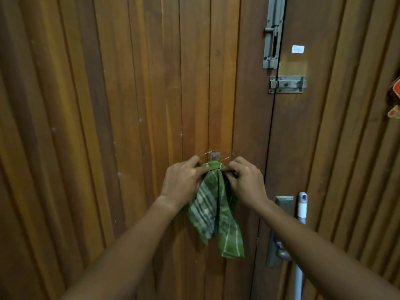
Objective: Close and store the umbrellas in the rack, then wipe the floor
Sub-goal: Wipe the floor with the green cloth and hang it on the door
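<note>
Green cloth (213,213) with pale stripes is the thing to watch. It's bunched up right at the little stick-on hook (214,157) on the wooden door (129,105), and the rest of it hangs straight down below the hook.

Both hands are on its top edge. The left hand (183,180) is just left of the hook, its grip pinching the gathered fabric between thumb and fingers. The right hand (245,180) is just right of the hook, its grip curled in and pinching the other side of the bunch. Makes sense imo: a pinch on each side lets you work the fabric over the hook without yanking the hook off the door. Can't tell if it's going on or coming off though.

No umbrellas, rack or floor in view.

Up and right of the hook there's a tall bolt (273,33), a sliding latch (287,84) under it, and a white sticker (297,49) with print too blurry to read. Down and right of the hook are a door handle (280,252) and a white pole (301,211). No brand names that I can spot.
</note>
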The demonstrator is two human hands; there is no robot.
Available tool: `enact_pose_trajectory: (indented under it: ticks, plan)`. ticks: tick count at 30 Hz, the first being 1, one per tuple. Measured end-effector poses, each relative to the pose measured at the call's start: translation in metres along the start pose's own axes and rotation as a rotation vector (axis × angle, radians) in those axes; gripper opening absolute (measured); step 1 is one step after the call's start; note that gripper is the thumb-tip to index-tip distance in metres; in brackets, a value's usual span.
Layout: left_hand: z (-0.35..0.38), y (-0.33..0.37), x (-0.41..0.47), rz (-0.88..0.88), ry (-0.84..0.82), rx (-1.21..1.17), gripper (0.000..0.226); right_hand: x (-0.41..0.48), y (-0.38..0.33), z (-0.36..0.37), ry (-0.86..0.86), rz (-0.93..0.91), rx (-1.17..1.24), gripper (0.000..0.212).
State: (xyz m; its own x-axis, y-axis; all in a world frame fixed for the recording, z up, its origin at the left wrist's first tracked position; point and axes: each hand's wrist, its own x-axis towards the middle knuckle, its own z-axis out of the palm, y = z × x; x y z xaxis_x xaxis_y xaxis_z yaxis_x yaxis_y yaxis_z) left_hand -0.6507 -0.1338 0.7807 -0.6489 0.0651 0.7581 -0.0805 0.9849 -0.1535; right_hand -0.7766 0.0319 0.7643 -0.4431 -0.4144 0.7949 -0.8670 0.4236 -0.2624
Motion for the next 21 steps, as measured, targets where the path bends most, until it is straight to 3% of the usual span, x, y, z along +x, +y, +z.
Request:
enact_pose_trajectory:
  ticks: [7, 11, 13, 15, 21]
  plan:
    - [0.026, 0.02, -0.036, -0.24, 0.042, -0.232, 0.041, -0.026, 0.002, 0.012, 0.072, 0.191, 0.322, 0.018]
    - [0.038, 0.041, -0.069, -0.301, -0.018, -0.272, 0.052, -0.048, 0.001, 0.019, 0.074, 0.314, 0.489, 0.019]
    - [0.046, 0.054, -0.081, -0.319, -0.048, -0.277, 0.055, -0.061, -0.004, 0.021, 0.025, 0.378, 0.596, 0.035]
    - [0.053, 0.066, -0.09, -0.335, -0.059, -0.3, 0.055, -0.073, -0.007, 0.024, -0.012, 0.362, 0.561, 0.048]
    - [0.067, 0.091, -0.125, -0.408, -0.175, -0.388, 0.053, -0.095, -0.009, 0.028, 0.037, 0.287, 0.249, 0.044]
